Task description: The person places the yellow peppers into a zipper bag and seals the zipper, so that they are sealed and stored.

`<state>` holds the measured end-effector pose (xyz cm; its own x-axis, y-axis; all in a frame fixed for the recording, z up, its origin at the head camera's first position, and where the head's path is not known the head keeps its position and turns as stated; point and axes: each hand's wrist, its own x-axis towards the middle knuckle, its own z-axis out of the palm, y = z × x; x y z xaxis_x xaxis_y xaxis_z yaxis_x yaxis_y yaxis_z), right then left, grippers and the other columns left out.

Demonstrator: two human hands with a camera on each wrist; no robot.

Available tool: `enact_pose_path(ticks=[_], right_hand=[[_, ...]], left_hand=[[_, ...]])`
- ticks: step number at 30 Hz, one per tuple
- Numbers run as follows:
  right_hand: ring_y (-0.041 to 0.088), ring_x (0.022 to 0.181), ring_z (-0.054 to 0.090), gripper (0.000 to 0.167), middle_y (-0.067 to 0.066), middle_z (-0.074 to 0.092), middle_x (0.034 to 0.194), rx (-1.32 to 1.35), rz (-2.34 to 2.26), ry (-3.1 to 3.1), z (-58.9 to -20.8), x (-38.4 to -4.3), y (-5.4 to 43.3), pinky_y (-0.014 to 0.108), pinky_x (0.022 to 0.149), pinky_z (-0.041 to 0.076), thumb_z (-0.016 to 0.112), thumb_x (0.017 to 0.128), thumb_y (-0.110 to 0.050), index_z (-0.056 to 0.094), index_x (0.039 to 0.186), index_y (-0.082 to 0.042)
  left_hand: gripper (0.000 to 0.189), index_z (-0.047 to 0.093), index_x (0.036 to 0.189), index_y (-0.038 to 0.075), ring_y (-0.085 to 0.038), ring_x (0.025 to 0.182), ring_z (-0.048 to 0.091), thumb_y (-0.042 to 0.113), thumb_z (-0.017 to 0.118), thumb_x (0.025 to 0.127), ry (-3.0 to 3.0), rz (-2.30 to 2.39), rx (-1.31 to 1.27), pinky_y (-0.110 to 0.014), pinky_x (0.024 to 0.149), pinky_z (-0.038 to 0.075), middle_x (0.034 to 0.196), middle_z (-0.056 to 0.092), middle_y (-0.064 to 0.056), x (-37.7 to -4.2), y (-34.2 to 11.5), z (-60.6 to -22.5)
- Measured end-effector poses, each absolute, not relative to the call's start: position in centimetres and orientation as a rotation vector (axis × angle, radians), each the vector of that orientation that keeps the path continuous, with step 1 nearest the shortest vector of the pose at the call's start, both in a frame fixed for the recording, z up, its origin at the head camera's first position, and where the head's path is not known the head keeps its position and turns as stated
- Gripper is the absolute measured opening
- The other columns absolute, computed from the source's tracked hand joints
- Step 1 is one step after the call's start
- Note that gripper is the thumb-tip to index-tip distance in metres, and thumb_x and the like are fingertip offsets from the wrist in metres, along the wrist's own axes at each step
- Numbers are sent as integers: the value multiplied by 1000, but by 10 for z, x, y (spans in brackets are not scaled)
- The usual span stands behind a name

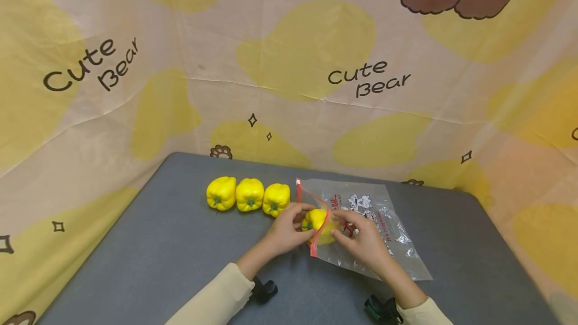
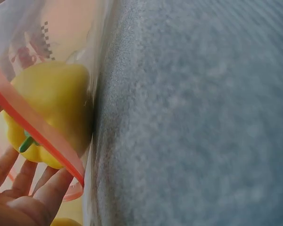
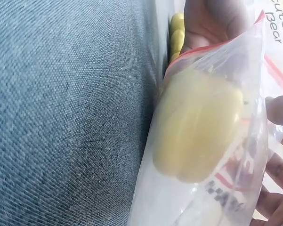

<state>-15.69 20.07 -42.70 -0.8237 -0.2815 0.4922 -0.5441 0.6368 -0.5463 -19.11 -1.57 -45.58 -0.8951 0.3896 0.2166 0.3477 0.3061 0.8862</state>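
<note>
Clearly, cloth (image 1: 289, 64) behind bag (image 1: 395, 232) and pepper (image 1: 315, 218) reads "Cute Bear"

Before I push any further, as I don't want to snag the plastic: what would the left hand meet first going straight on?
Most likely the yellow pepper at the mouth of the clear bag; the left hand has its fingertips close to the stem end, though contact is hard to judge.

In front of you, the patterned cloth (image 1: 280, 49) reads "Cute Bear" twice, once to your left and once right of centre; your right wrist view catches the same words at its edge. The red print (image 1: 383, 225) on your plastic bag (image 1: 377, 199) is too small to read.
</note>
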Motion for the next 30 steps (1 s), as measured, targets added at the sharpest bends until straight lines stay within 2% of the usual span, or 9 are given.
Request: enact_pose_path(ticks=[9, 18, 30], right_hand=[[13, 69, 57, 40, 2, 71, 94, 638, 1011, -2518, -424, -155, 200, 21, 59, 49, 81, 73, -8, 68, 111, -10], [12, 69, 57, 40, 1, 71, 93, 630, 995, -2524, -422, -153, 199, 22, 59, 48, 82, 74, -9, 68, 111, -12], [10, 74, 57, 42, 0, 71, 95, 617, 984, -2523, -420, -153, 198, 23, 62, 50, 83, 72, -9, 69, 111, -13]], left_hand=[[50, 59, 124, 7, -25, 111, 57, 16, 78, 79, 2476, 1705, 674, -37, 93, 53, 118, 52, -13, -193, -8, -458], [54, 58, 127, 10, -25, 105, 62, 16, 79, 78, 2478, 1695, 687, -28, 80, 57, 119, 54, -13, -192, -5, -458], [52, 58, 126, 6, -29, 111, 62, 14, 79, 78, 2386, 1765, 671, -31, 84, 57, 122, 56, -12, -192, -1, -460]])
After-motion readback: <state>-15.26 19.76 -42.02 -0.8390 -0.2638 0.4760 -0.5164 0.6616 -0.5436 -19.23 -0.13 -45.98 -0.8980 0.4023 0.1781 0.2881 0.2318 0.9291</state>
